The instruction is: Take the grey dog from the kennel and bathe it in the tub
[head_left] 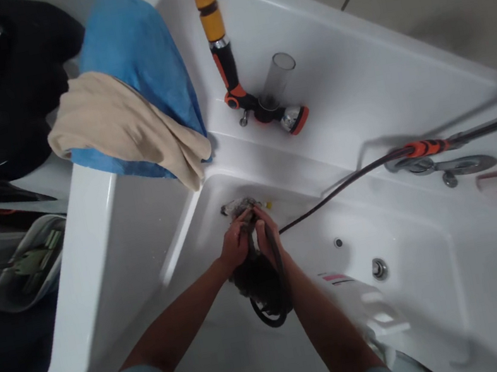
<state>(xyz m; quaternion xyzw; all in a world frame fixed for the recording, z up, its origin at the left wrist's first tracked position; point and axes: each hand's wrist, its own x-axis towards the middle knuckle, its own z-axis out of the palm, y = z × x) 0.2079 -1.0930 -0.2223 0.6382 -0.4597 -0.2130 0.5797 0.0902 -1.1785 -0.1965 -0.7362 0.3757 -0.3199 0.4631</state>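
Observation:
Both my hands reach down into a white bathtub, close together at a fitting on the inner wall. My left hand is closed around a dark hose near a small metal fitting. My right hand is also closed on the same hose, which loops below my wrists. A thin dark cable runs from the hands up to the right, to an orange connector on the tub ledge.
An orange and yellow spray nozzle and a clear plastic cup lie on the tub's corner shelf. A beige cloth over a blue cloth drapes the left rim. Chrome fittings sit on the right ledge.

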